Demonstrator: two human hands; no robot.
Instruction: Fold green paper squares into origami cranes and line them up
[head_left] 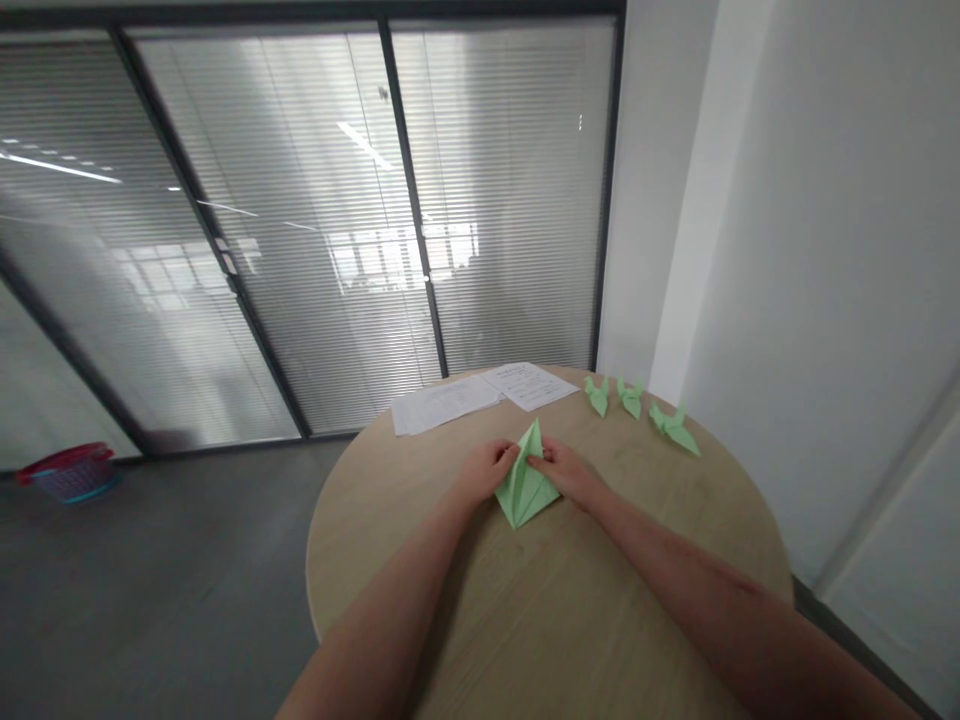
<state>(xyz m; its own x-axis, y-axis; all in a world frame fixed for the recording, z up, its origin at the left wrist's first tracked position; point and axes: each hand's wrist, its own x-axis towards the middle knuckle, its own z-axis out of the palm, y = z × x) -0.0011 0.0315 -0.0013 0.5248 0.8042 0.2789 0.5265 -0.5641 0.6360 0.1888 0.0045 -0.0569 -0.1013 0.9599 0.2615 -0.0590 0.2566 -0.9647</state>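
A partly folded sheet of light green origami paper (pixel 523 487) is held over the middle of the round table, one point toward the far side and one toward me. My left hand (pixel 485 470) grips its left edge, thumb on top and fingers curled underneath. On the opposite edge, my right hand (pixel 564 468) pinches the paper with its thumb pressed on the upper face. Creases run lengthwise down the paper. Its underside and the fingertips behind it are hidden.
Three folded green paper cranes, among them a near-right crane (pixel 676 430), stand at the table's far right. Printed sheets (pixel 450 402) lie along the far edge of the wooden table (pixel 375 540). A red and blue basket (pixel 71 473) is on the floor at left. Walls and glass panels enclose the back and right.
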